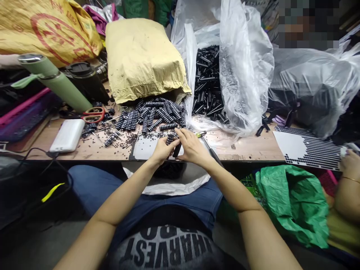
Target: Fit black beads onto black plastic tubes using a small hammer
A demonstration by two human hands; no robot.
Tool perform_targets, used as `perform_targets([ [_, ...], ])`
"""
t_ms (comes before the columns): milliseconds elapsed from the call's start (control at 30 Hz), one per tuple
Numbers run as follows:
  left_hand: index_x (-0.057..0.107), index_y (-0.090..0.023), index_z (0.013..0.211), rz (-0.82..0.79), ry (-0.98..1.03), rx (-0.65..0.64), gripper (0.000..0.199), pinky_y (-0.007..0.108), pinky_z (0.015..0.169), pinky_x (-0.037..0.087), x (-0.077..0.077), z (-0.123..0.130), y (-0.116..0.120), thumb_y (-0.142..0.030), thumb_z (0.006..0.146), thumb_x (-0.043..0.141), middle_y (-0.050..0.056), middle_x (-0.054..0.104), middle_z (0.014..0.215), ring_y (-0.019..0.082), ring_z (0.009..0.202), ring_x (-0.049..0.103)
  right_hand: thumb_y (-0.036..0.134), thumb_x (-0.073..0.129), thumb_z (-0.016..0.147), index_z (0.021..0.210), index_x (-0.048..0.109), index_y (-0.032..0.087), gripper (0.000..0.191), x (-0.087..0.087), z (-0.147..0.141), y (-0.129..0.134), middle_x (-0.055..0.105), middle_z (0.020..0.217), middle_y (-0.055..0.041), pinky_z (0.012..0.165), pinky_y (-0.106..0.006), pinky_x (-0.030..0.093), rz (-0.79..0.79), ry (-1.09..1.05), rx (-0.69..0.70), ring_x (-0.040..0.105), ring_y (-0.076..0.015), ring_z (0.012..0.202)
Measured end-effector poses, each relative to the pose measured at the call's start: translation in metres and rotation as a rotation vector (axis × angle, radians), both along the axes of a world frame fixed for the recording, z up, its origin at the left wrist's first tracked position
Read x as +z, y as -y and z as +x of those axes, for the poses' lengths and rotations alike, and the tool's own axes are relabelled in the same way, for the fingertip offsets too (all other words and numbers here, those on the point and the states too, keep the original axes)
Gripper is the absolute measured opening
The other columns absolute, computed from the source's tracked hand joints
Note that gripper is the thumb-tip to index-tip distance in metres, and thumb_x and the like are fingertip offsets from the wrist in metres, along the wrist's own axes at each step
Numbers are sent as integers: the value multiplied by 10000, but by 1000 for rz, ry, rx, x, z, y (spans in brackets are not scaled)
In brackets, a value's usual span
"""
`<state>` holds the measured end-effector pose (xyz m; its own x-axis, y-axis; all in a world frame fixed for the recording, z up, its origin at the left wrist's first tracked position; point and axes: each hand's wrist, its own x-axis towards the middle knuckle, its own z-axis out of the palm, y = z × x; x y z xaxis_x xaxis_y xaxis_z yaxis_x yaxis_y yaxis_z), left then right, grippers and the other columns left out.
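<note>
At the table's front edge my two hands meet. My left hand is closed around a short black piece with pale dots. My right hand, thumb and fingers bent, pinches a plain black tube that sits between both hands; its upper end is hidden by the fingers. Just beyond lies a pile of black-and-white dotted cylinders. Under my hands is a white sheet sprinkled with tiny black bits. A tool with a yellow-green part rests beside my right hand.
Behind stand a yellow paper sack and a clear plastic bag of black tubes. To the left are red-handled scissors, a white power bank and a green flask. At right, a co-worker's hand touches a dotted sheet.
</note>
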<state>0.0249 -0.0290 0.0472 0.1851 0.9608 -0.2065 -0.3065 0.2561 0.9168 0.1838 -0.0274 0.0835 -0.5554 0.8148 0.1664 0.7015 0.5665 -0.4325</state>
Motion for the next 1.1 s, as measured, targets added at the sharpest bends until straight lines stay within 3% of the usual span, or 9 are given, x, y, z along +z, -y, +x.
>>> perform_targets([
  [133,595,-166,1025,7,135,-11,480,159,328,261,7,-2,4,-568,766,632,-59,516,575,43,349,412,369,830,601,1510,36,179,1222,-6,10,8,285,1490,-198,1141,-512,284,6,-114,26,288,-336,1394],
  [300,568,-173,1226,-51,100,-8,565,154,297,191,4,3,7,-536,794,615,-90,452,475,43,288,338,478,834,589,1501,89,168,1218,-3,18,16,307,1476,-205,1151,-507,280,22,-206,105,295,-330,1393],
  [367,588,-173,1206,-78,118,21,529,162,302,234,3,7,8,-511,799,611,-80,477,483,51,300,372,512,826,588,1503,96,183,1216,-5,16,17,306,1485,-195,1157,-513,264,16,-244,129,283,-333,1399],
  [533,615,-147,927,-171,168,92,394,213,371,422,7,13,13,-489,735,661,-49,534,533,105,379,523,563,789,617,1510,84,200,1194,-16,9,14,290,1508,-175,1169,-502,245,-13,-297,213,275,-325,1407],
  [733,600,-157,978,-226,122,62,436,215,370,450,17,19,21,-514,737,672,-42,546,566,119,383,558,506,813,597,1517,59,198,1229,-26,5,18,235,1514,-181,1168,-515,234,-53,-273,150,212,-332,1424],
  [933,628,-139,985,-278,67,15,417,230,414,477,9,22,19,-496,772,653,-24,551,551,118,399,552,283,815,555,1511,81,165,1212,-34,4,27,308,1465,-195,1154,-503,264,-81,-313,33,293,-320,1379],
  [1000,629,-140,1059,-209,-4,-15,420,276,494,521,0,23,18,-482,817,602,16,609,647,135,482,591,263,812,536,1509,85,153,1220,-43,4,27,307,1467,-197,1156,-503,260,-95,-321,-1,285,-323,1382],
  [1100,602,-158,1210,152,-343,7,417,361,734,546,-19,26,19,-350,841,584,88,647,928,186,769,641,261,810,530,1506,89,149,1218,-59,4,26,308,1466,-201,1150,-531,255,-104,-304,-99,276,-335,1383],
])
